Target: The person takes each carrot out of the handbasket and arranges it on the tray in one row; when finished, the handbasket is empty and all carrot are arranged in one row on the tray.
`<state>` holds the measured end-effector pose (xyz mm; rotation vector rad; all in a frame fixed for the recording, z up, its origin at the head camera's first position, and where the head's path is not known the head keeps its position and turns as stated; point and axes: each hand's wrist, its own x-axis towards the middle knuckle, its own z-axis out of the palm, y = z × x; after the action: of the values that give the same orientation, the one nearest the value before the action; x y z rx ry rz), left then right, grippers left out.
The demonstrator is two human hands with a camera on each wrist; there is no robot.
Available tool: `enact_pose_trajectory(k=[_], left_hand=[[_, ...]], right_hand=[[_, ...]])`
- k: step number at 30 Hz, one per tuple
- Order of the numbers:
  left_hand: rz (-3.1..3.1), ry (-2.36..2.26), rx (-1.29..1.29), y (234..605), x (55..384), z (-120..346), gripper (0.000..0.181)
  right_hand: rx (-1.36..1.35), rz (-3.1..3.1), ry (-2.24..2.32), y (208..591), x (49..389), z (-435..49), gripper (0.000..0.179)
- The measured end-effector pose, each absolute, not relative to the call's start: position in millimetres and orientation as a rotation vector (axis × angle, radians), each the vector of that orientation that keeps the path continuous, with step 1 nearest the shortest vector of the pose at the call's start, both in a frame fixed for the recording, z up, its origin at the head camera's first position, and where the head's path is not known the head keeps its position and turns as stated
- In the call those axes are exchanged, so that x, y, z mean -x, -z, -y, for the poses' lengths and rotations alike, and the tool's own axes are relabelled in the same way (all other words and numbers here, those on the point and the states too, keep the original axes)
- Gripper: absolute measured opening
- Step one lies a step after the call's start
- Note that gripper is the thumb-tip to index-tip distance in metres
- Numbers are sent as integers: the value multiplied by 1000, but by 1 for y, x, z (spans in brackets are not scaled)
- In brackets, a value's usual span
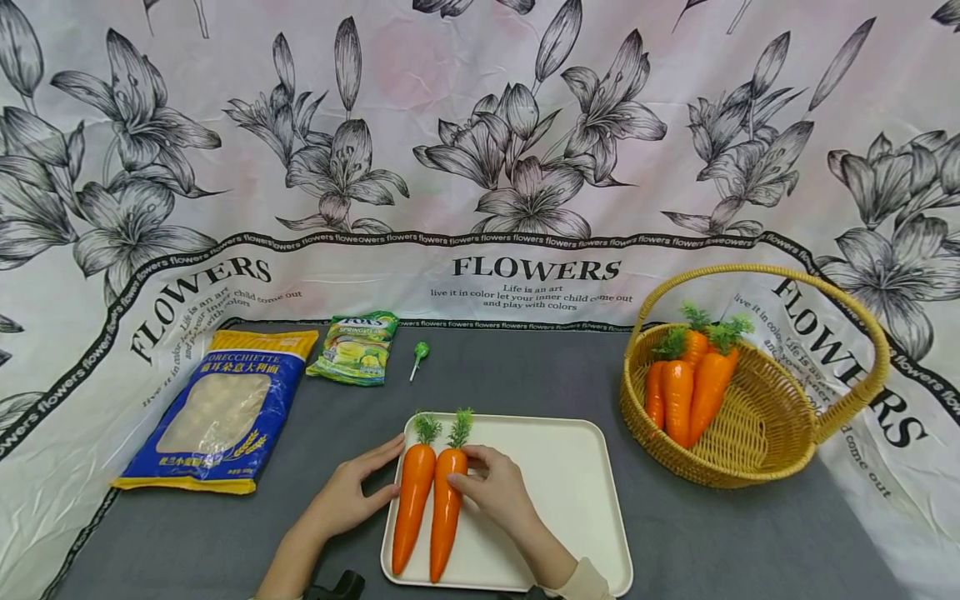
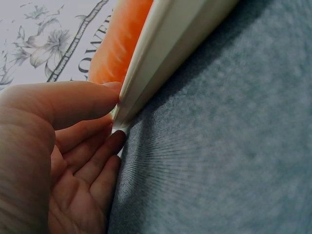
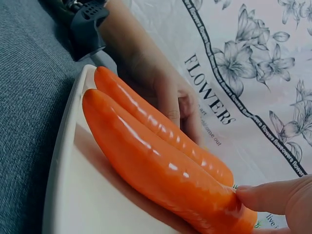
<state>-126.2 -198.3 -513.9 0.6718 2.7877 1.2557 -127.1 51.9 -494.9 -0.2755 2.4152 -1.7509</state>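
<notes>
Two orange toy carrots with green tops lie side by side along the left part of a cream tray (image 1: 555,500). My right hand (image 1: 498,487) pinches the right carrot (image 1: 447,508) near its top, thumb over it and fingers at its far side. In the right wrist view, the thumb (image 3: 273,197) presses that carrot's thick end. My left hand (image 1: 348,492) is at the tray's left edge beside the left carrot (image 1: 413,500), fingers loosely extended. The left wrist view has its thumb (image 2: 87,102) touching the tray rim (image 2: 141,73), with the other fingers beneath.
A wicker basket (image 1: 720,467) holding several carrots stands at the right. At the left lies a blue and yellow pasta bag (image 1: 221,408). A green candy bag (image 1: 356,348) and a green lollipop (image 1: 421,351) lie behind the tray. A floral cloth (image 1: 525,283) hangs at the back.
</notes>
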Motion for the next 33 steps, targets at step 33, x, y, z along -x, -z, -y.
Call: enact_pose_trajectory(k=[33], left_hand=[[-2783,-1265,-674,514,126,198,55]], right_hand=[[393,-2693,1516,469,138,-88,51]])
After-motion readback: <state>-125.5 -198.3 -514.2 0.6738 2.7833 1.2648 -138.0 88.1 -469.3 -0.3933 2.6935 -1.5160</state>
